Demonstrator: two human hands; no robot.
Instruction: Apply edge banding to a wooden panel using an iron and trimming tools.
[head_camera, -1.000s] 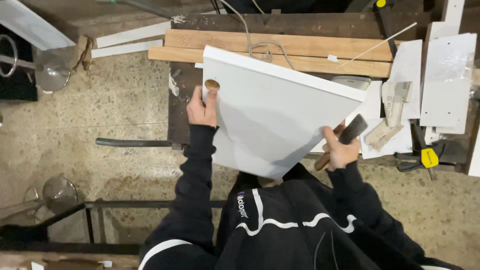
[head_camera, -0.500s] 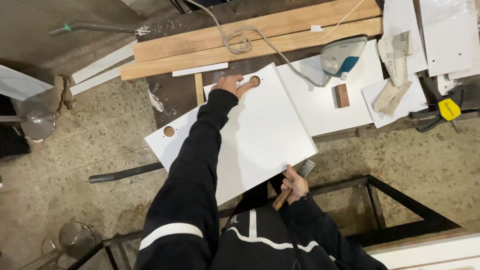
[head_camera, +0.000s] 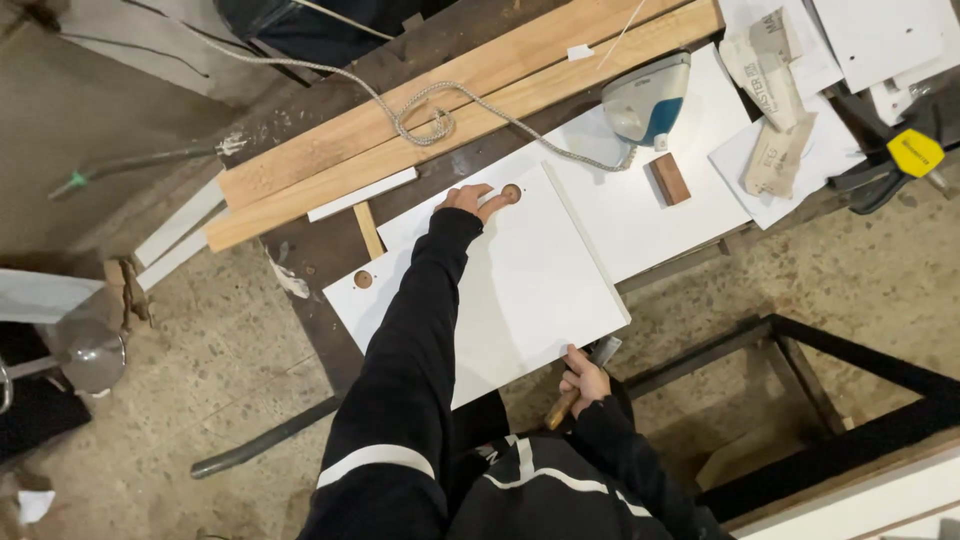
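Observation:
A white rectangular panel with two round holes lies flat on the dark workbench. My left hand reaches across it and rests on its far edge, fingers next to one round hole. The other hole is at the panel's left corner. My right hand touches the panel's near edge and is shut on a hammer with a wooden handle.
Two long wooden planks lie along the bench's far side with a braided cord over them. A clothes iron, a small wooden block, more white boards and a yellow-handled tool sit to the right. A black metal frame stands below.
The panel went from tilted up in both hands to lying flat on the bench. My left arm stretched out to its far edge; the right hand stayed at the near edge.

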